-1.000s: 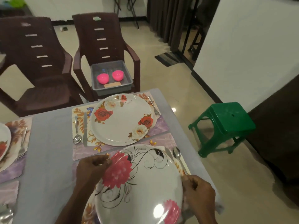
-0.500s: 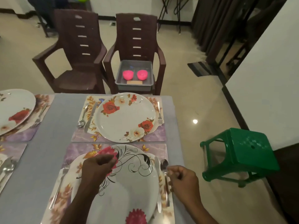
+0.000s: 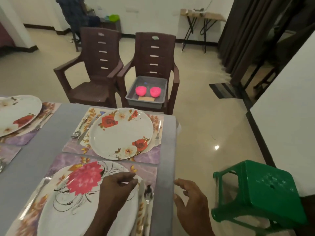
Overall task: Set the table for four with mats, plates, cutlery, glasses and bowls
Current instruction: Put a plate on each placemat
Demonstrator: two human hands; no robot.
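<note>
Right hand (image 3: pixel 190 200): moved off the steel spoon (image 3: pixel 148 195), now open beyond table edge. Left hand (image 3: pixel 117 186): shifted rightward across white pink-flowered plate (image 3: pixel 71 201).

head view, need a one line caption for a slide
Both hands, left hand over the pink-flower plate and right hand past the table edge, with two pink bowls waiting in a grey tray.

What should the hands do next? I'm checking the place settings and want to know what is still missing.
Probably reach for the pink bowls in the grey tray on the chair. The near plate already lies on its mat with cutlery beside it, no bowls or glasses show on the table, and the right hand hovers open off the edge.
</note>
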